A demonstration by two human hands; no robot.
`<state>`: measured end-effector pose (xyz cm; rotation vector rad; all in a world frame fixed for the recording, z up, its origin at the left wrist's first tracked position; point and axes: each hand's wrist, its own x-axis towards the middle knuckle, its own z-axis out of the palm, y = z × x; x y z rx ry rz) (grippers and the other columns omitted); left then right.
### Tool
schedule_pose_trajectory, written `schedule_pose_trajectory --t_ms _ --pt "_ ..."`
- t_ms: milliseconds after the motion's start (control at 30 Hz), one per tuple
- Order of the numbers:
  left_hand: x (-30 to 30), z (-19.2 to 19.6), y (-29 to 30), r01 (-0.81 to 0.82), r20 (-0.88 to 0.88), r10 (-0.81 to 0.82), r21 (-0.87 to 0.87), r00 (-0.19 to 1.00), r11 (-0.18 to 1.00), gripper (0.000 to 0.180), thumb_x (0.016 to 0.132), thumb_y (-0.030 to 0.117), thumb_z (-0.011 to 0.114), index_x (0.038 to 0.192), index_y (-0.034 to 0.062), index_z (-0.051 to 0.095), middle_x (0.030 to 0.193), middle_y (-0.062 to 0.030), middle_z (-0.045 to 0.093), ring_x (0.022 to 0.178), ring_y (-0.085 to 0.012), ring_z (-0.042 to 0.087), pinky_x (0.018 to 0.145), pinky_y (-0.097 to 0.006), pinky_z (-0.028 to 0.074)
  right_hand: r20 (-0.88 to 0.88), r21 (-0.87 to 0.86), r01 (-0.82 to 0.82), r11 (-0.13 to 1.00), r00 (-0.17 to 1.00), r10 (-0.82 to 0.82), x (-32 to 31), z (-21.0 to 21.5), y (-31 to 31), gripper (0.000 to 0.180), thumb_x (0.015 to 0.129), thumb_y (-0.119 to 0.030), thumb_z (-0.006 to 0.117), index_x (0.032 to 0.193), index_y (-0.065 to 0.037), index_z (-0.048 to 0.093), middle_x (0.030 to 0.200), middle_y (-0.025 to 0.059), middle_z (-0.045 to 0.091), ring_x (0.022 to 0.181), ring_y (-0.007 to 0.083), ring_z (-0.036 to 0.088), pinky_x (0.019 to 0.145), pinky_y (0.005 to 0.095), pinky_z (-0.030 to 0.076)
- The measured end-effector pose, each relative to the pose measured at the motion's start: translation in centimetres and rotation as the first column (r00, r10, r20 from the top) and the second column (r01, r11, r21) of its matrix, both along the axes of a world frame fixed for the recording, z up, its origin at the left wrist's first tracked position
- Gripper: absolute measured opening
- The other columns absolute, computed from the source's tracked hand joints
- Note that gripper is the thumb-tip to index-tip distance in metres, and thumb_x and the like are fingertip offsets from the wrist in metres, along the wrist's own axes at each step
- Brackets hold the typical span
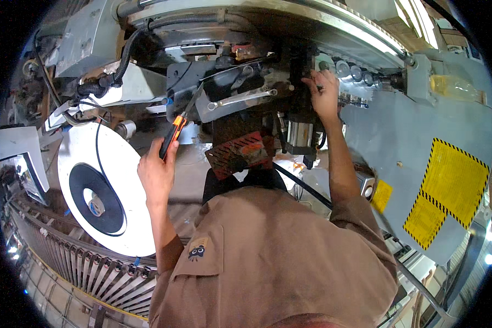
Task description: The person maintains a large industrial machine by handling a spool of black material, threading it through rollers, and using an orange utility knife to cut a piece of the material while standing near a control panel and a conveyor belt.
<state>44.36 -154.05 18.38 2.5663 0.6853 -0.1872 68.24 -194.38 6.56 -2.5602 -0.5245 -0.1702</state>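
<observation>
My left hand point(158, 169) is wrapped round the orange and black handle of a utility knife point(174, 131). Its long, thin grey blade points up and away, toward a dark metal plate on the machine. On that plate lies a combination wrench point(243, 100), just right of the blade tip. My right hand point(324, 93) is raised beside a dark vertical machine part point(300, 76), fingers bent and pinched together. Whatever those fingers hold, if anything, is too small to make out. Several round knobs point(356, 72) sit in a row right of this hand.
A large white disc point(128, 186) with a black hub stands at the left, with a roller rack point(101, 273) below it. Black corrugated hose point(127, 54) runs along the upper left. A grey panel with yellow labels point(454, 180) fills the right. A red perforated plate point(238, 156) sits before me.
</observation>
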Motion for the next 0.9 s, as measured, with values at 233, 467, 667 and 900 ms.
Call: schedule_pose_trajectory --t_ms 233,467,667,900 --pt "-0.3 -1.7 -0.2 0.085 0.102 -0.082 -0.025 0.991 0.996 0.04 0.1 0.043 0.067 0.11 0.0042 0.068 0.068 -0.0182 0.063 0.063 -0.0395 0.065 0.06 -0.046 0.048 -0.157 0.389 0.143 0.91 0.984 -0.087 -2.7 2.5 2.4 0.019 0.094 -0.002 0.072 0.113 -0.001 0.072 0.108 0.0131 0.075 0.093 0.0186 0.071 0.083 0.0308 0.056" --pt "-0.7 -2.6 0.2 0.074 0.182 -0.057 -0.088 0.982 0.993 0.038 0.101 0.043 0.066 0.109 0.0062 0.067 0.069 -0.0179 0.064 0.064 -0.0394 0.066 0.059 -0.048 0.048 0.084 0.273 -0.008 0.962 0.996 -0.016 -6.2 4.3 7.3 0.022 0.087 0.008 0.066 0.107 -0.001 0.07 0.102 0.0172 0.075 0.094 0.0348 0.072 0.086 0.0375 0.056" --pt "-0.9 -2.6 0.9 0.006 0.143 0.01 -0.113 0.99 0.994 0.036 0.101 0.042 0.064 0.108 0.0071 0.067 0.073 -0.0197 0.067 0.068 -0.0429 0.068 0.061 -0.051 0.049 0.166 0.205 -0.097 0.974 0.984 0.063 -4.5 4.3 5.0 0.013 0.095 -0.009 0.067 0.105 0.0 0.066 0.097 0.0172 0.068 0.09 0.0373 0.064 0.083 0.0455 0.052" --pt "-0.7 -3.6 0.6 0.045 0.199 -0.032 -0.063 0.98 0.997 0.04 0.101 0.045 0.067 0.11 0.0061 0.067 0.064 -0.0162 0.062 0.055 -0.0308 0.062 0.055 -0.043 0.046 -0.331 0.8 0.173 0.574 0.926 0.182 -0.4 3.4 7.4 0.023 0.112 -0.023 0.05 0.106 -0.001 0.053 0.085 0.0048 0.06 0.079 0.0119 0.057 0.072 0.0285 0.047"
